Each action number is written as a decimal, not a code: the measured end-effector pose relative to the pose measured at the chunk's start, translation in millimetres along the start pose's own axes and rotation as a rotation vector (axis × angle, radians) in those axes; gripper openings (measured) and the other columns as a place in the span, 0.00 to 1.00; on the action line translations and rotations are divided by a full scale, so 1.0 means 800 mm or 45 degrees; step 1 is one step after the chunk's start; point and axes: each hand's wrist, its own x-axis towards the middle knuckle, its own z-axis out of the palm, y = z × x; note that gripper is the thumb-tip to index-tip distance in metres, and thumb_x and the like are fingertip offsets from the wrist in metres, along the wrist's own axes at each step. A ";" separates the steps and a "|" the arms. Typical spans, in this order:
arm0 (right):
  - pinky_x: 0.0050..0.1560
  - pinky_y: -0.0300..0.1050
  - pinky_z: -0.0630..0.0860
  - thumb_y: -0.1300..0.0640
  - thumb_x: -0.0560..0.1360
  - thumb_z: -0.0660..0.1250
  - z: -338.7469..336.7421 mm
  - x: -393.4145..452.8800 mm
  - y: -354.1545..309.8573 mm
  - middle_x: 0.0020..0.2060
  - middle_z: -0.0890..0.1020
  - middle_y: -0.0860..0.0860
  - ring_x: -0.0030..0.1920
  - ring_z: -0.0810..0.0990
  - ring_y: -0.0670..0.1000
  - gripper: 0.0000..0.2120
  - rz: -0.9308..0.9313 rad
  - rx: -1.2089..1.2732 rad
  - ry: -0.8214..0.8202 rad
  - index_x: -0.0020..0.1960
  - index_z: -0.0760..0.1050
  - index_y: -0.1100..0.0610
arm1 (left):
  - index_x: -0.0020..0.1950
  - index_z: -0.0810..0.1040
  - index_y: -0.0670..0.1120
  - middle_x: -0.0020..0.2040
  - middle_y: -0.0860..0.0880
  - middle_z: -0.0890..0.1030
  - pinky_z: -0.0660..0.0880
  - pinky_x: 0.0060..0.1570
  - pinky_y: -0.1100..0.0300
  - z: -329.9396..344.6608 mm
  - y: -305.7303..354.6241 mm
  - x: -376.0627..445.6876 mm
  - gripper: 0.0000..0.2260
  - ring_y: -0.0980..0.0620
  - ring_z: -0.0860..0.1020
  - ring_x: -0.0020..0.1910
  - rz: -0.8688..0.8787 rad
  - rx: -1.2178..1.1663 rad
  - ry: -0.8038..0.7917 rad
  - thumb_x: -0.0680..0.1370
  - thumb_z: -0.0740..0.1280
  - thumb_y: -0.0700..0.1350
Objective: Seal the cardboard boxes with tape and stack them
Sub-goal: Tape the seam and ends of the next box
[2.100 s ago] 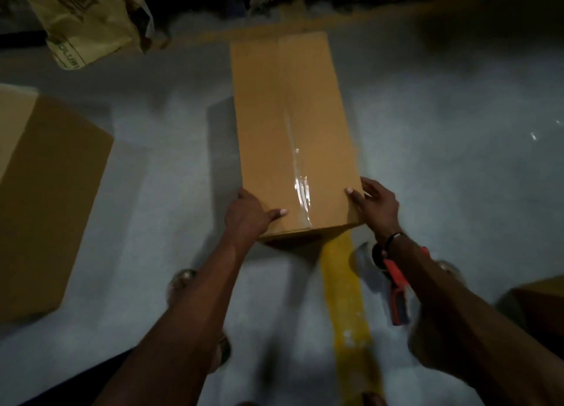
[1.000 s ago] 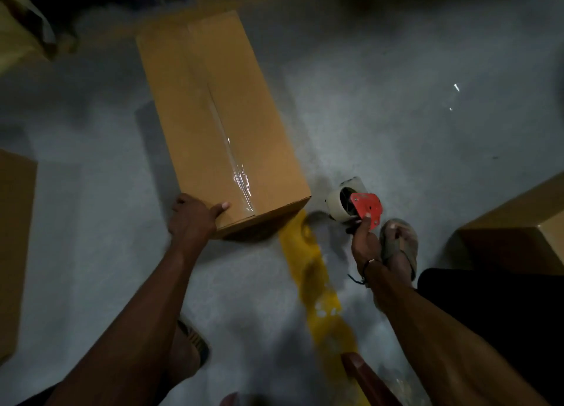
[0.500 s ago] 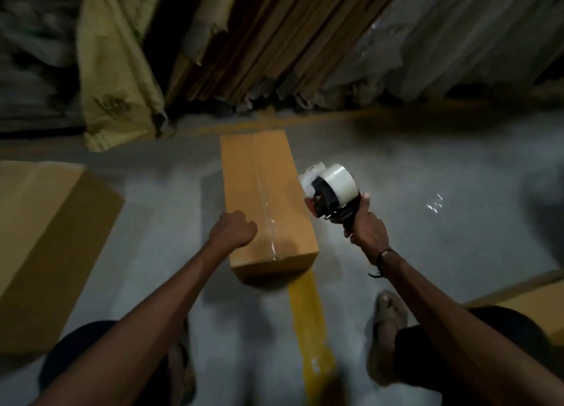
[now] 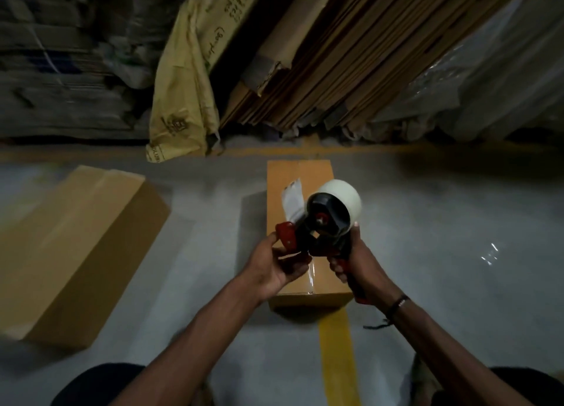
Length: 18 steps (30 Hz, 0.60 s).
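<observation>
Right fingers point(image 4: 337, 265) wrapping tape dispenser point(image 4: 328, 222) handle, left fingers point(image 4: 288, 257) pinching its red front

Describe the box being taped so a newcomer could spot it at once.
Follow the yellow floor line forward: the cardboard box lies lengthwise at its end, below the tape dispenser. Unlike the box on the left, clear tape runs along its top seam.

Bare floor point(image 4: 442, 253) right of taped box point(image 4: 317, 173) — second box point(image 4: 76, 247) left
</observation>
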 end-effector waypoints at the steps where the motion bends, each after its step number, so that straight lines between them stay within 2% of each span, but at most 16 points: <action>1: 0.28 0.42 0.62 0.25 0.78 0.42 0.003 0.009 -0.004 0.29 0.73 0.50 0.29 0.67 0.47 0.43 -0.004 0.007 -0.016 0.53 0.79 0.59 | 0.63 0.78 0.35 0.55 0.35 0.81 0.83 0.45 0.52 0.002 0.006 0.001 0.18 0.41 0.82 0.49 0.016 -0.100 -0.011 0.84 0.64 0.49; 4: 0.28 0.42 0.62 0.26 0.78 0.41 0.006 0.028 -0.009 0.29 0.72 0.50 0.29 0.67 0.47 0.44 0.007 0.068 -0.076 0.57 0.77 0.63 | 0.57 0.78 0.33 0.48 0.35 0.84 0.84 0.45 0.55 -0.002 0.018 0.007 0.10 0.42 0.86 0.44 0.045 -0.217 -0.051 0.83 0.60 0.36; 7: 0.27 0.40 0.63 0.28 0.79 0.40 0.003 0.035 -0.009 0.28 0.72 0.50 0.27 0.67 0.47 0.41 0.033 0.124 -0.136 0.51 0.75 0.62 | 0.64 0.72 0.28 0.52 0.29 0.83 0.85 0.46 0.53 -0.009 0.020 0.010 0.13 0.36 0.86 0.45 -0.010 -0.317 -0.069 0.82 0.55 0.31; 9: 0.26 0.39 0.64 0.29 0.80 0.40 -0.001 0.034 -0.009 0.28 0.72 0.51 0.26 0.67 0.47 0.37 0.023 0.152 -0.153 0.46 0.73 0.59 | 0.67 0.68 0.25 0.58 0.26 0.80 0.85 0.45 0.50 -0.010 0.018 0.011 0.17 0.31 0.85 0.48 -0.038 -0.404 -0.087 0.82 0.53 0.34; 11: 0.26 0.38 0.65 0.31 0.81 0.41 -0.007 0.033 -0.008 0.28 0.71 0.51 0.26 0.67 0.47 0.36 0.015 0.175 -0.174 0.46 0.73 0.58 | 0.69 0.66 0.24 0.62 0.25 0.77 0.85 0.42 0.49 -0.009 0.012 0.011 0.23 0.30 0.85 0.48 -0.074 -0.498 -0.095 0.83 0.53 0.43; 14: 0.26 0.38 0.65 0.32 0.81 0.43 -0.014 0.029 -0.007 0.28 0.71 0.51 0.27 0.67 0.48 0.34 0.005 0.192 -0.216 0.45 0.72 0.59 | 0.67 0.72 0.27 0.59 0.29 0.81 0.85 0.40 0.52 -0.003 0.008 0.009 0.31 0.36 0.85 0.49 -0.105 -0.389 -0.112 0.83 0.58 0.56; 16: 0.26 0.38 0.65 0.32 0.81 0.44 -0.017 0.027 -0.005 0.28 0.71 0.51 0.27 0.67 0.48 0.33 -0.012 0.186 -0.243 0.44 0.72 0.59 | 0.64 0.77 0.32 0.52 0.34 0.84 0.85 0.41 0.53 0.006 0.007 0.006 0.25 0.40 0.85 0.47 -0.051 -0.217 -0.087 0.83 0.63 0.54; 18: 0.27 0.38 0.65 0.31 0.80 0.44 -0.018 0.026 -0.003 0.29 0.71 0.52 0.28 0.67 0.47 0.34 -0.023 0.163 -0.261 0.45 0.72 0.60 | 0.61 0.78 0.36 0.46 0.38 0.86 0.84 0.38 0.56 0.009 0.003 0.007 0.13 0.44 0.86 0.44 0.021 -0.071 0.005 0.84 0.63 0.45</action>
